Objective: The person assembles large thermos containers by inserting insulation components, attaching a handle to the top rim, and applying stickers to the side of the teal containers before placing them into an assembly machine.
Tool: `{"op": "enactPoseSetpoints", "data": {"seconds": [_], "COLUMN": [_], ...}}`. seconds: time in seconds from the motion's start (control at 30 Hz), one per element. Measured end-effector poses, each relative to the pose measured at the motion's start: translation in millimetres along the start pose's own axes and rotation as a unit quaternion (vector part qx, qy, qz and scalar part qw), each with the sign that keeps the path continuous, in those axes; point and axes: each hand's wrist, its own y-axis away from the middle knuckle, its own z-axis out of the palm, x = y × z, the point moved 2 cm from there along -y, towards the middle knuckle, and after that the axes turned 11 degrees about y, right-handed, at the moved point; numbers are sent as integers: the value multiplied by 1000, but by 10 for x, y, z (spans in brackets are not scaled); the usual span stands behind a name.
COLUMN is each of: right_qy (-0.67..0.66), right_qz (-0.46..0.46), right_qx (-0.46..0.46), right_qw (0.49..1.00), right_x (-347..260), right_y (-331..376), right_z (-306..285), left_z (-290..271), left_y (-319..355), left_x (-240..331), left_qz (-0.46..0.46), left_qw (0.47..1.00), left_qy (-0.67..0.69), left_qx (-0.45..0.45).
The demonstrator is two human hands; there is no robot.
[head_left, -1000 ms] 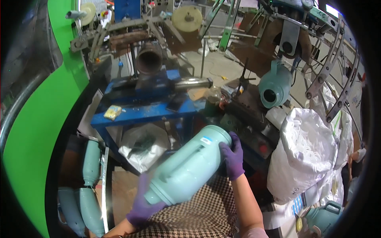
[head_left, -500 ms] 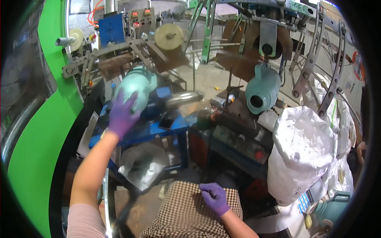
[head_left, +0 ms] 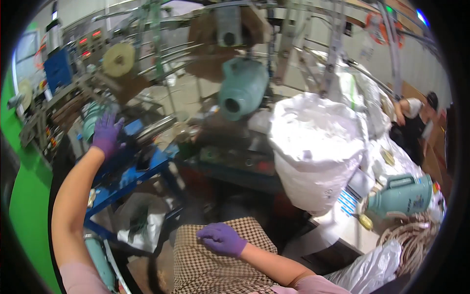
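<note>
My left hand (head_left: 107, 133), in a purple glove, reaches out at the left with its fingers spread. It overlaps the right side of a teal plastic jug (head_left: 92, 120) on a machine; I cannot tell whether it touches it. My right hand (head_left: 221, 239), also gloved in purple, lies on the checked cloth (head_left: 196, 264) over my lap. Its fingers are curled together, and whatever may be under them is hidden. Ahead, a second teal jug (head_left: 243, 90) hangs below a metal bracket, its round dark opening facing me.
A blue table (head_left: 112, 196) stands below the left jug. A white sack (head_left: 313, 176) full of white pieces rises at the right. Another teal jug (head_left: 404, 198) lies beyond it, near coiled strapping (head_left: 411, 240). A person (head_left: 416, 122) is at the far right.
The view has swung to the right, showing the jug and person there. My left hand has shifted from the front of the left jug to its right side. My right hand stays on my lap.
</note>
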Motion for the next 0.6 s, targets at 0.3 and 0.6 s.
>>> {"op": "enactPoseSetpoints", "data": {"seconds": [0.3, 0.6], "right_qy": [-86, 200], "right_qz": [30, -39], "right_qx": [105, -181], "right_qw": [990, 962], "right_x": [-75, -305], "right_y": [5, 1011], "right_z": [-20, -1824], "left_z": [-964, -371], "left_y": [-314, -199], "left_x": [2850, 2940], "left_qz": [346, 307], "left_qw": [827, 755], "left_qy": [334, 326], "left_qx": [291, 479]}}
